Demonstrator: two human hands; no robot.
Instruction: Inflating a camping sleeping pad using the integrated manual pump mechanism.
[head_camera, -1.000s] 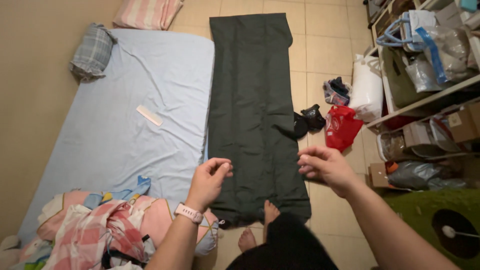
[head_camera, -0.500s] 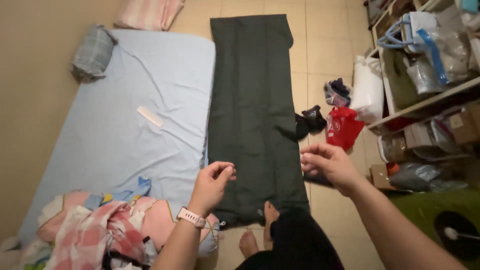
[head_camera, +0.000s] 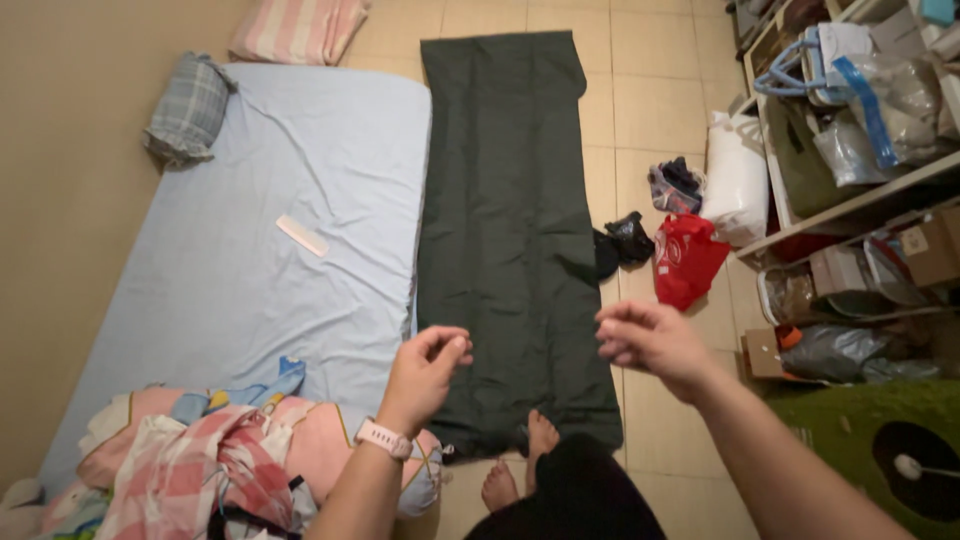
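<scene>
Below both hands, a long dark green cloth (head_camera: 510, 230) spread flat on the tiled floor (head_camera: 640, 110), long axis running straight away from the bare feet (head_camera: 520, 460) toward the far wall. Near end of the cloth just under and slightly ahead of the hands, its near edge touching the toes. Left hand (head_camera: 425, 375) raised over the cloth's left edge, fingers (head_camera: 450, 345) pinched together, thumb against fingertips; whether a fold of cloth sits between them, cannot tell. Right hand (head_camera: 650, 340) raised over the cloth's right edge, fingers curled in close, likewise pinched, nothing clearly held. Both hands about equally near, one to each long side of the cloth, above it rather than pressed on it.

Left of the cloth, touching its long edge, a mattress (head_camera: 250, 250) with a pale blue sheet and a small white comb (head_camera: 301, 236) on it; crumpled pink bedding (head_camera: 220, 450) at the near end. Right of the cloth, a black bundle (head_camera: 625, 240), a red bag (head_camera: 685, 255), a white bag (head_camera: 735, 175), then cluttered shelves (head_camera: 860, 150).
</scene>
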